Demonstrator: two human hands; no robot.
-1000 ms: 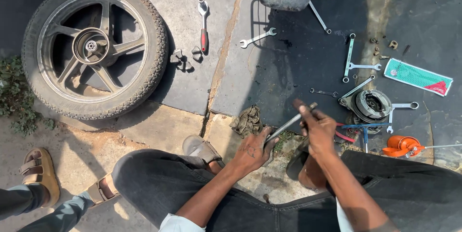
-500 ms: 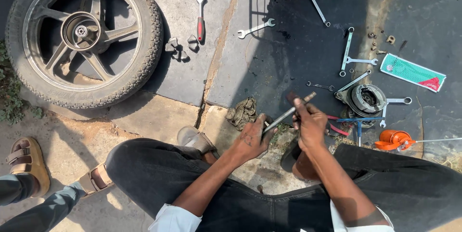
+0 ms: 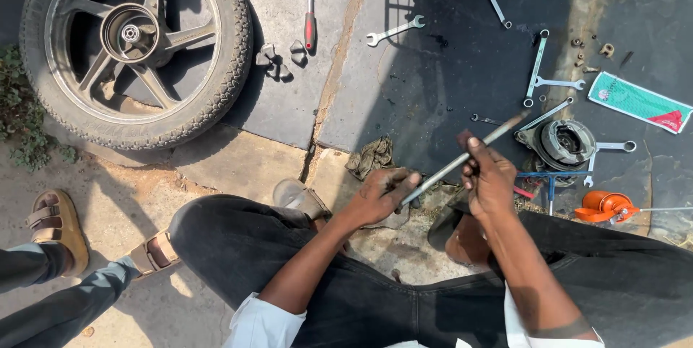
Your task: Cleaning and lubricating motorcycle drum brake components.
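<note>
- Plainly, the largest thing is the motorcycle wheel (image 3: 133, 41), tyre on, lying flat on the paving at about ten o'clock from the hands and well apart from them; nobody touches it.
- Next in size, the round brake drum plate (image 3: 568, 144) lies on the dark oily slab at about two o'clock from the right hand, ringed by loose spanners (image 3: 556, 82).
- Then the long metal rod (image 3: 462, 160), the thing in hand: it slants from about eight o'clock at the lower end up to two o'clock at the tip, bridging both hands above the ground.
- Judged by its look, the rod is stiff steel, fairly heavy for its thickness, not fragile, and probably greasy, so slippery; the lower end is the sound place to take hold, with a full-fist grip.
- Left hand (image 3: 380, 195): clenched round the rod's lower end, fingers wrapped over it.
- Right hand (image 3: 489, 182): higher up, at about three o'clock from the left; fingers pinch a small dark reddish piece (image 3: 465, 138) against the rod's middle. What that piece is, I cannot tell.
- An orange oil can (image 3: 603, 206) lies at about three o'clock from the right hand, near.
- A crumpled rag (image 3: 372, 157) sits at twelve o'clock from the left hand, just beside it.
- Small nuts (image 3: 588, 48) lie scattered far off at one o'clock.
</note>
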